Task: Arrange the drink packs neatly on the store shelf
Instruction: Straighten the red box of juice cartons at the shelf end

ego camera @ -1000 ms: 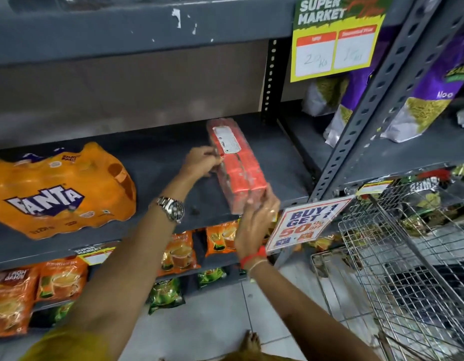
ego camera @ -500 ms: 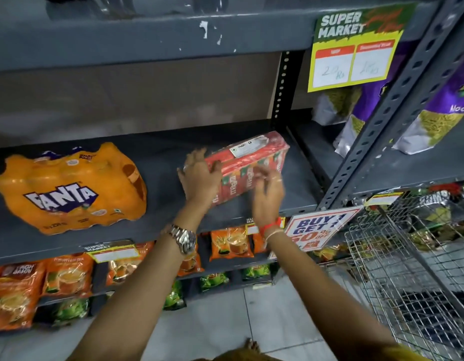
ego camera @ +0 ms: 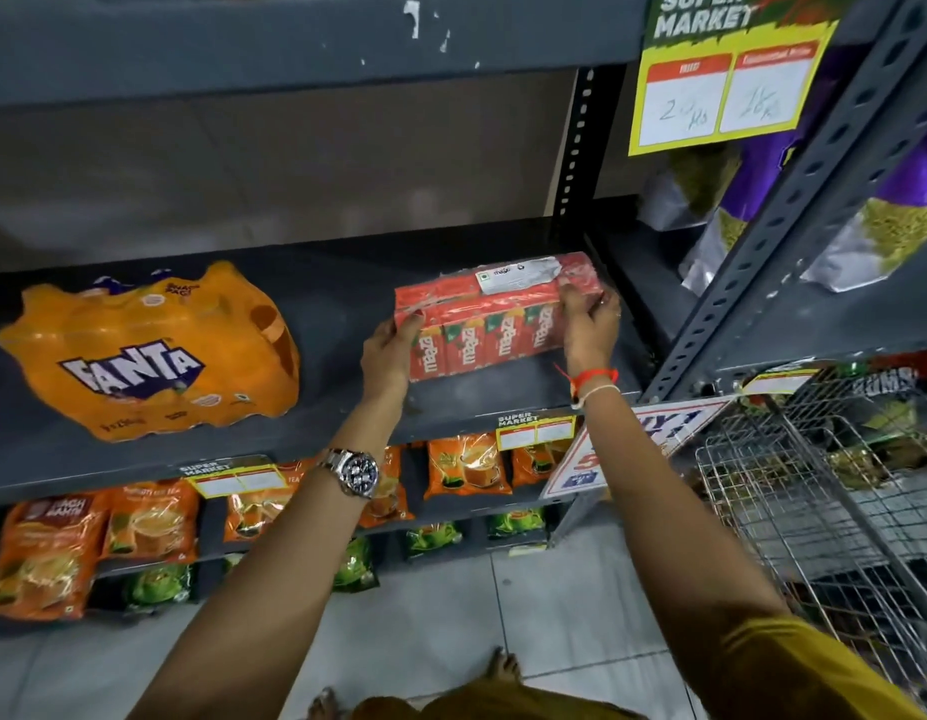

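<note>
A red shrink-wrapped pack of drink cartons (ego camera: 490, 324) stands on the grey shelf (ego camera: 347, 283), long side facing me, near the shelf's right end. My left hand (ego camera: 388, 350) grips its left end and my right hand (ego camera: 588, 324) grips its right end. A white label lies on the pack's top. Further left on the same shelf lies an orange Fanta pack (ego camera: 149, 350), apart from the red pack.
A black slotted upright (ego camera: 575, 153) and a grey angled post (ego camera: 794, 200) close off the shelf's right end. A wire shopping trolley (ego camera: 814, 485) stands at the right. Orange and green pouches (ego camera: 466, 470) fill the lower shelves. Price signs (ego camera: 726, 90) hang above.
The red pack has been turned from end-on to broadside and set down level on the shelf, sliding a little to the right. Both hands stayed on its ends.
</note>
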Motion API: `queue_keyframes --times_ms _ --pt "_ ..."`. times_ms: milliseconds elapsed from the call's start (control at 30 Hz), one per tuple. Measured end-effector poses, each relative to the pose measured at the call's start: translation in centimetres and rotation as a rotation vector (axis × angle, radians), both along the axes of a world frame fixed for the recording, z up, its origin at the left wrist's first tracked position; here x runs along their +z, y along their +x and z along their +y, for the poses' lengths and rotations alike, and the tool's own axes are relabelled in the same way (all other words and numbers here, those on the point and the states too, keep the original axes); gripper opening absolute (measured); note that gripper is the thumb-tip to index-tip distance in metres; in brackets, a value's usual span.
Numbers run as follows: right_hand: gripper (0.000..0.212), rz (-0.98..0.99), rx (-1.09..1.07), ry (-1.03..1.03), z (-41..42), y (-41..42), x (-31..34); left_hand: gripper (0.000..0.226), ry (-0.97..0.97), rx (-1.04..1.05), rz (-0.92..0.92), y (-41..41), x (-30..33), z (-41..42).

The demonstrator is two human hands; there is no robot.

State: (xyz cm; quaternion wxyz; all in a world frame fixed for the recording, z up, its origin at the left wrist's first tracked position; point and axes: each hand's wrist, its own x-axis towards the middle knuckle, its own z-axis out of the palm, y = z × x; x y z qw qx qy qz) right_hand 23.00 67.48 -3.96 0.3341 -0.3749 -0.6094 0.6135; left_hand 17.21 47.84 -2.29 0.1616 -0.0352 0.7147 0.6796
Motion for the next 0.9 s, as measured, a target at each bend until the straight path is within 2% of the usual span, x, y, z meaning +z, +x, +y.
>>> queue_keyframes --times_ms 100,167,300,500,900 --pt "0.054 0.03 -0.088 0.005 -0.6 1.2 -0.4 0.031 0.009 -0.09 0.048 0.6 -0.5 -0.2" --pt "0.052 0.033 -0.125 0.018 -0.8 2.1 -0.6 0.025 0.021 -0.128 0.077 1.1 -0.8 -0.4" --pt "0.049 0.03 -0.145 0.037 -0.9 3.3 -0.6 0.01 -0.022 -0.115 0.116 2.2 -1.2 -0.6" --pt "0.049 0.024 -0.194 0.064 -1.8 4.9 -0.9 0.014 -0.053 -0.141 0.145 3.0 -1.5 -1.0" --pt "0.048 0.062 -0.181 0.055 -2.4 5.7 -1.4 0.007 -0.002 -0.185 0.182 3.6 -1.7 -1.5"
